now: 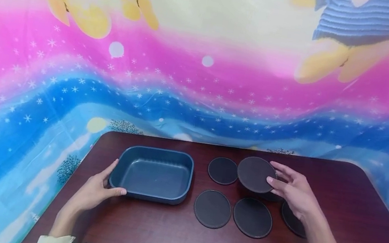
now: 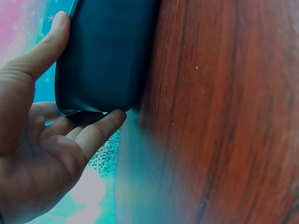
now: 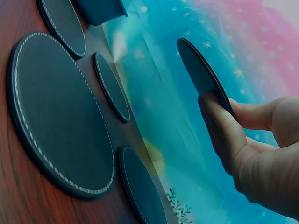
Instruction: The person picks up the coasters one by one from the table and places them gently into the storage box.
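Note:
A dark round coaster (image 1: 255, 174) with a stitched edge is pinched between the thumb and fingers of my right hand (image 1: 294, 190), raised above the table. In the right wrist view this coaster (image 3: 198, 70) is seen nearly edge-on, apart from those lying below. My left hand (image 1: 93, 190) grips the near left corner of a dark blue-grey rectangular plastic box (image 1: 152, 196), thumb at the near rim and fingers along the left side. The left wrist view has the thumb at the rim of the box (image 2: 105, 56) and fingertips against its side. Inside, the box shows only its bare bottom.
Several matching coasters lie flat on the brown wooden table (image 1: 161, 235), among them a back one (image 1: 223, 170) and two nearer ones, a left coaster (image 1: 213, 209) and a right coaster (image 1: 252, 218). My right hand partly covers another coaster (image 1: 291, 219). A patterned cloth (image 1: 200, 84) hangs behind.

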Available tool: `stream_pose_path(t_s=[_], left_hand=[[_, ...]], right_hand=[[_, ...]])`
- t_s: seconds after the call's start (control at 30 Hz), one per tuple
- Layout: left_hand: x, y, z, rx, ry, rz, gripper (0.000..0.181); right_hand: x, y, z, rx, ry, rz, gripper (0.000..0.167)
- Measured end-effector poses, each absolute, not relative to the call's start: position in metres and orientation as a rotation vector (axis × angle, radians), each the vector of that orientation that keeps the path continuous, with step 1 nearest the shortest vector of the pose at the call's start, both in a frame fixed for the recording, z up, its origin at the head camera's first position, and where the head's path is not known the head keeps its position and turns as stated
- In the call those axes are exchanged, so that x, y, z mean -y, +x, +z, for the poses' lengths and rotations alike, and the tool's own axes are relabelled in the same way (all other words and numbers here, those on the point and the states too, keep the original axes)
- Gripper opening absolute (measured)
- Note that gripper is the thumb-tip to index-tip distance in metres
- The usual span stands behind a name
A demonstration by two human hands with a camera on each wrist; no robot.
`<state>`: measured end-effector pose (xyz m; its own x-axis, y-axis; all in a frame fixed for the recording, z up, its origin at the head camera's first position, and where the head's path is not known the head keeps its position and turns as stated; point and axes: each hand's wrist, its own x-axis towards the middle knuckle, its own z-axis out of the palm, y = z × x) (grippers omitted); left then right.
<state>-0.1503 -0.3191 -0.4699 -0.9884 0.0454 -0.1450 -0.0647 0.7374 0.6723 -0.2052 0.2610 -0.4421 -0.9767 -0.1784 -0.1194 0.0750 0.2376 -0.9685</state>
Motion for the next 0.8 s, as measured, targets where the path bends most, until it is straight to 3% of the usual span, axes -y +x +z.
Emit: stream_pose_path(t_s=[0.8], left_hand=[[0.319, -0.151, -0.471, -2.776, -0.030, 1.097, 0.114]], right_hand=[[-0.213, -0.205, -0.437, -2.240, -0.143, -1.857, 0.073]])
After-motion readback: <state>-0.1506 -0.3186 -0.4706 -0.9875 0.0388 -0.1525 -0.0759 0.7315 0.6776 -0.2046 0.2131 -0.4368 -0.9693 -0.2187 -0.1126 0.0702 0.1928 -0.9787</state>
